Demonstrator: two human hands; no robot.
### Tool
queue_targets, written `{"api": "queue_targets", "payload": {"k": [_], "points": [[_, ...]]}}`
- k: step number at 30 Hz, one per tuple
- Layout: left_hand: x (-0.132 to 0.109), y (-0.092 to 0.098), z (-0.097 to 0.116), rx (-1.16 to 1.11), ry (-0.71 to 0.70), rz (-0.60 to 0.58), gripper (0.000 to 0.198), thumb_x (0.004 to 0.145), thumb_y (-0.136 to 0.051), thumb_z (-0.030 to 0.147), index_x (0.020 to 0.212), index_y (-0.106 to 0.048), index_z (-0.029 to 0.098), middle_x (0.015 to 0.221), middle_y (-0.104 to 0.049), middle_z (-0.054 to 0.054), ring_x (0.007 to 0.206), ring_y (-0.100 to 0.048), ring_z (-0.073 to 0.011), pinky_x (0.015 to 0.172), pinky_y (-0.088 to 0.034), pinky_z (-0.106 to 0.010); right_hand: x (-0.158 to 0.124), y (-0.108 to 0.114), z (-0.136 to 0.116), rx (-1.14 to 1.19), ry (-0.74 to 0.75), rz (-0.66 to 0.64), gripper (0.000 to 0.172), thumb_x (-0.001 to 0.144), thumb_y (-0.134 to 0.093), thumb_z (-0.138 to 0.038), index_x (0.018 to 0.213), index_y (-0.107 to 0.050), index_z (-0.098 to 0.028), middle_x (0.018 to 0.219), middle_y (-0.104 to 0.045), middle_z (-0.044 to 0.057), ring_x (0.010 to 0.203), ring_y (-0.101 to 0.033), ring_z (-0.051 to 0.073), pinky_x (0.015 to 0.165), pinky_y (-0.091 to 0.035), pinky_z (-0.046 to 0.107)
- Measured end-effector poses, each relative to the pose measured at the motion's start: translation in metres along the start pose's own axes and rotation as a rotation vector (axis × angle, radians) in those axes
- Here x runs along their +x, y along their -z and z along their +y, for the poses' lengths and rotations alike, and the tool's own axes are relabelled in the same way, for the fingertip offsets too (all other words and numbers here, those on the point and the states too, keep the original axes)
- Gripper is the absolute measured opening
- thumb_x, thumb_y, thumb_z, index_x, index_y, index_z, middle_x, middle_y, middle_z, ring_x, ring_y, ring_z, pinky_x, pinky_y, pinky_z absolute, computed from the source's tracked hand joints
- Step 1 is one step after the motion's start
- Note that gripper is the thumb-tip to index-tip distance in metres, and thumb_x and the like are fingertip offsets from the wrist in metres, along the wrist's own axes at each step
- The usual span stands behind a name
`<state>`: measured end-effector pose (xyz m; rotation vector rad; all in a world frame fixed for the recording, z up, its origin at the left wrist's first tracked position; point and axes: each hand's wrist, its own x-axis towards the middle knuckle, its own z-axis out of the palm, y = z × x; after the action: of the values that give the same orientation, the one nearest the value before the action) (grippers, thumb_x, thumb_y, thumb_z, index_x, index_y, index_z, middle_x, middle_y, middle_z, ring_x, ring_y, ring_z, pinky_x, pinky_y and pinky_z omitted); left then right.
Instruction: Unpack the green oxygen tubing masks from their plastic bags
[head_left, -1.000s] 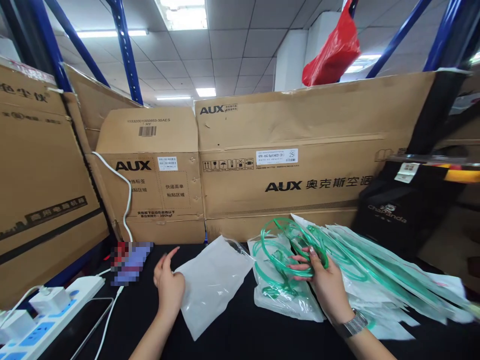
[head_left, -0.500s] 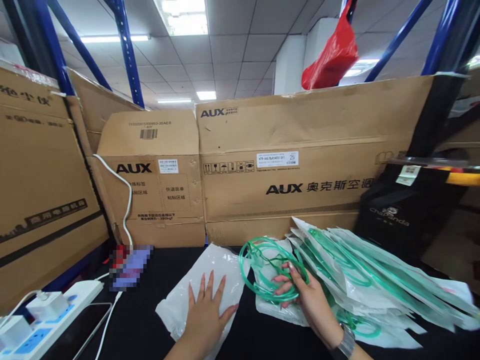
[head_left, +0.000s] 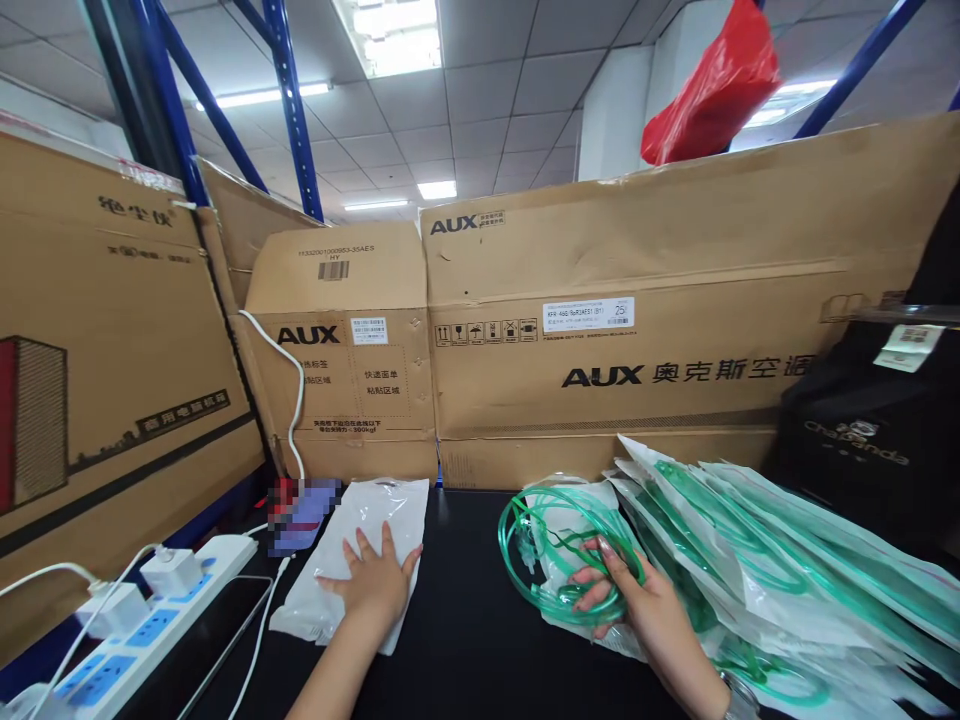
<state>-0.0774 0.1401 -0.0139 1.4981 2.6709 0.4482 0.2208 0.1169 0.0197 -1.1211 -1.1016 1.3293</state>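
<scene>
My left hand (head_left: 377, 580) lies flat with fingers spread on a white plastic pouch (head_left: 375, 515) on the black tabletop. My right hand (head_left: 626, 585) is closed around a coil of green tubing (head_left: 525, 575), its loops hanging out to the left of the fingers. Beneath the coil lies a white and clear pouch (head_left: 611, 500); whether it is also gripped I cannot tell. Right of that hand is a fanned stack of pouches (head_left: 757, 540) with green tubing showing through them.
A white power strip (head_left: 217, 570) with plugs and cables sits at the left, near a pixelated patch (head_left: 307, 515). Cardboard boxes (head_left: 510, 400) wall off the back and left side. A black bag (head_left: 840, 470) stands at the right; a red plastic bag (head_left: 712, 90) hangs above.
The left hand and the pouch under it have shifted left and away from me, widening the gap to the tubing. The right hand keeps its hold on the coil. The camera view has turned slightly left.
</scene>
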Motion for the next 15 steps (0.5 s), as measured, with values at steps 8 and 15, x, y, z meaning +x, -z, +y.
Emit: {"api": "queue_targets", "payload": {"k": [8, 15], "points": [[-0.011, 0.012, 0.011, -0.426, -0.208, 0.102, 0.068, 0.080, -0.044, 0.043, 0.134, -0.029, 0.004, 0.145, 0.000, -0.026, 0.131, 0.011, -0.0363, 0.095, 0.006, -0.066, -0.003, -0.002, -0.004, 0.033, 0.034, 0.024, 0.050, 0.069, -0.057, -0.060, 0.101, -0.052, -0.022, 0.071, -0.064, 0.007, 0.069, -0.063, 0.030, 0.051, -0.053, 0.041], [-0.061, 0.005, 0.057, -1.163, -0.544, -0.265, 0.062, 0.077, -0.046, 0.052, 0.127, -0.037, 0.015, 0.138, -0.040, -0.014, 0.125, -0.038, -0.0212, 0.099, -0.036, -0.031, -0.020, -0.024, -0.011, 0.284, -0.015, -0.131, 0.044, 0.072, -0.062, -0.048, 0.108, -0.050, -0.024, 0.083, -0.065, 0.005, 0.071, -0.063, 0.022, 0.060, -0.055, 0.036]]}}
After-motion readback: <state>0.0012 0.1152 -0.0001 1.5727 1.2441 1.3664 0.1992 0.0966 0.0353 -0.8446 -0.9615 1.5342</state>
